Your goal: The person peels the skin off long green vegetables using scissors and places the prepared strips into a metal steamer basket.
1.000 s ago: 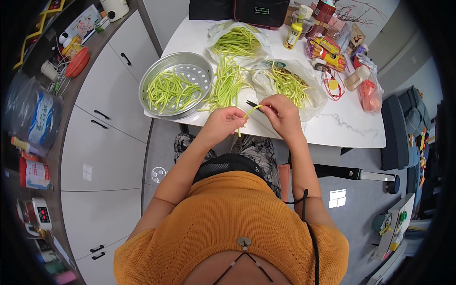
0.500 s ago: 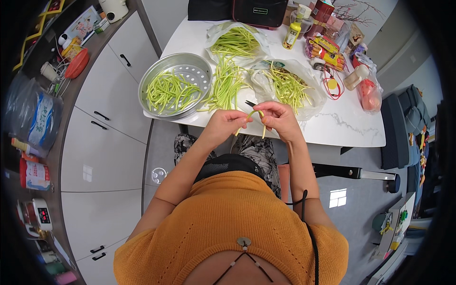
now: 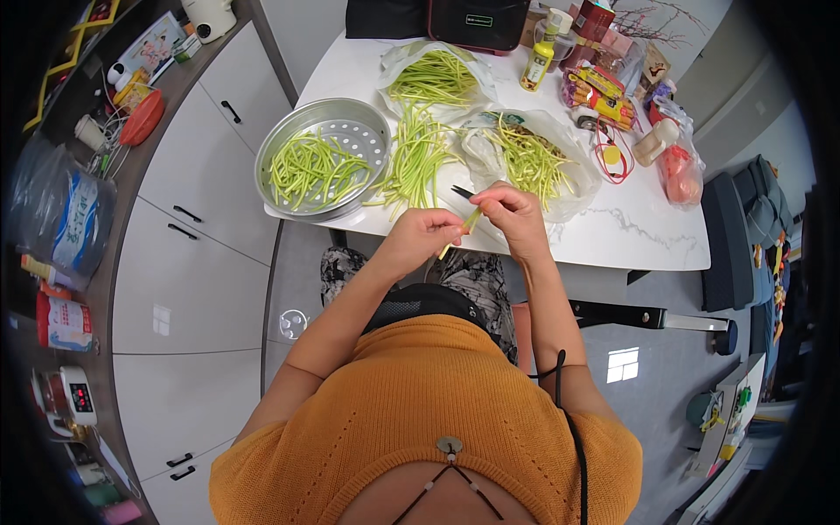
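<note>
My left hand (image 3: pixel 422 240) and my right hand (image 3: pixel 514 220) are close together in front of the table edge, both closed in a pinch. Between their fingertips runs a thin yellow-green stem (image 3: pixel 472 220), like a garlic scape. Its pale lower end sticks out below my left fingers. A black pointed tip (image 3: pixel 461 192), perhaps of scissors, shows beside my right fingers; the rest is hidden. Beyond my hands lies a loose pile of long stems (image 3: pixel 418 157). To its left, a round metal pan with holes (image 3: pixel 378 131) holds shorter pieces (image 3: pixel 315 171).
One plastic bag (image 3: pixel 484 74) behind the pile holds long stems; another bag (image 3: pixel 582 166) at right holds short pieces and brownish scraps. A yellow bottle (image 3: pixel 538 63), snack packages (image 3: pixel 599 98) and a red cord (image 3: pixel 623 171) crowd the back right of the white table (image 3: pixel 652 232).
The stem was bent in an arch with two ends hanging down; now it runs slanting between my hands. My left hand has moved slightly right and down, closer to my right hand.
</note>
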`<state>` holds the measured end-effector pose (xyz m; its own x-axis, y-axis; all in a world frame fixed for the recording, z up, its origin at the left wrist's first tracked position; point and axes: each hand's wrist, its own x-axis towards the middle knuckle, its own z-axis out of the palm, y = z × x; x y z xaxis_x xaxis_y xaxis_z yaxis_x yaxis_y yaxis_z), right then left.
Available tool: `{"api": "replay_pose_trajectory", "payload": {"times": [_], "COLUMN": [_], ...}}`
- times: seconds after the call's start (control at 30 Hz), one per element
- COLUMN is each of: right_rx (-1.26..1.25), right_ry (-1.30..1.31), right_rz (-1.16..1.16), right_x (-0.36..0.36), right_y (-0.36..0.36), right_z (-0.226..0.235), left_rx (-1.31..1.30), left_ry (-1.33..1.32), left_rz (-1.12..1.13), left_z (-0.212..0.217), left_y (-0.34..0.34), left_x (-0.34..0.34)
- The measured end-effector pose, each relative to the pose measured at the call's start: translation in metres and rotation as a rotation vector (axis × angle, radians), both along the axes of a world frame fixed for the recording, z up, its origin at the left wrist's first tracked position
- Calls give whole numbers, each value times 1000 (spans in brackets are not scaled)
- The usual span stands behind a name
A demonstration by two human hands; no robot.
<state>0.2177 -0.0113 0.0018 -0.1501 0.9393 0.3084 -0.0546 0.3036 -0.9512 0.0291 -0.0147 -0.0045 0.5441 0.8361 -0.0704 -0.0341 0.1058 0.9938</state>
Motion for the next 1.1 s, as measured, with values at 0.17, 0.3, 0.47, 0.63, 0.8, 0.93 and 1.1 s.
{"api": "replay_pose_trajectory", "payload": {"times": [0.17,0.3,0.47,0.63,0.8,0.93,1.1], "right_rx": [28,326,448,393,198,61,-24], "right_ry": [-112,-484,-774,-937,-915,-808,-699], "right_rz": [-181,-370,-400,-290,-53,-32,-368], "right_x": [-7,-9,-14,-19,-10,10,35], "right_y": [-3,-5,-11,-21,-27,-24,-10], "right_z": [-1,1,9,16,28,25,25], "left_rx": [-17,-27,-34,9,-14,-28,-50], "left_ry": [-34,-46,-26,-118,-291,-437,-503], "left_rz": [26,42,92,225,454,540,522], "left_z": [3,-1,-4,-6,-7,-8,-10], "left_y": [1,3,3,8,23,32,34], "left_x": [0,0,2,-1,-14,-24,-27]}}
